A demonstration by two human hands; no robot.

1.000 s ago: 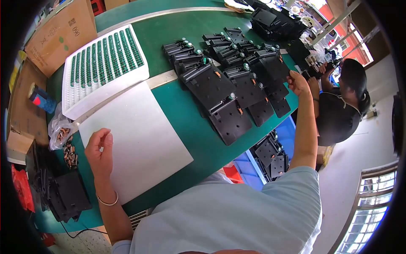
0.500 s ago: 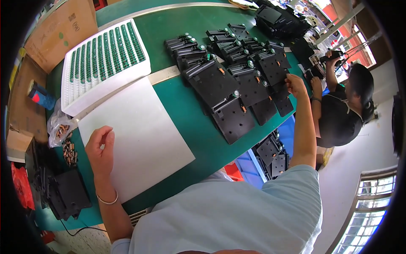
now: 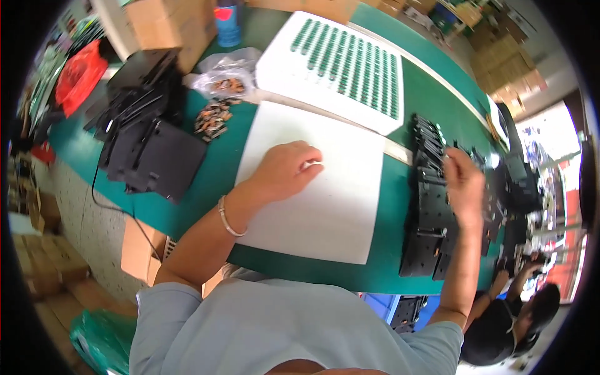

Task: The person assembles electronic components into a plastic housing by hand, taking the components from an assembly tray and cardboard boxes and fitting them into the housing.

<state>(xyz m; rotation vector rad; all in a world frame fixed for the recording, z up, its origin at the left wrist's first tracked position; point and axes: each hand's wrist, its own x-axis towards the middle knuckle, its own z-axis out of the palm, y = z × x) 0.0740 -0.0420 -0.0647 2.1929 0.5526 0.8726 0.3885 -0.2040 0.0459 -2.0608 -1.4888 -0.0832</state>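
Over the white sheet (image 3: 325, 219), my left hand (image 3: 284, 172) hovers with its fingers loosely curled; a small gap shows between thumb and forefinger, and nothing is seen in it. My right hand (image 3: 464, 187) is raised in front of the black plate-shaped parts (image 3: 431, 212) at the right, its bent fingers smeared by motion. Whether it holds anything is unclear. Those black parts lie overlapping in rows, with rod-like pieces along their far ends. Behind the sheet stands a white foam tray (image 3: 281, 78) with rows of small green-topped pieces.
Left of the sheet are a stack of black parts (image 3: 165, 159), small copper-coloured pieces (image 3: 212, 120) and a clear plastic bag (image 3: 234, 69). A blue bottle (image 3: 228, 28) stands behind. A blue crate (image 3: 381, 304) sits below the table's front edge. A co-worker (image 3: 500, 325) is at the right.
My view has swung left. My right hand has come away from the far rows of black parts, back toward the sheet. My left hand has moved further over the sheet.
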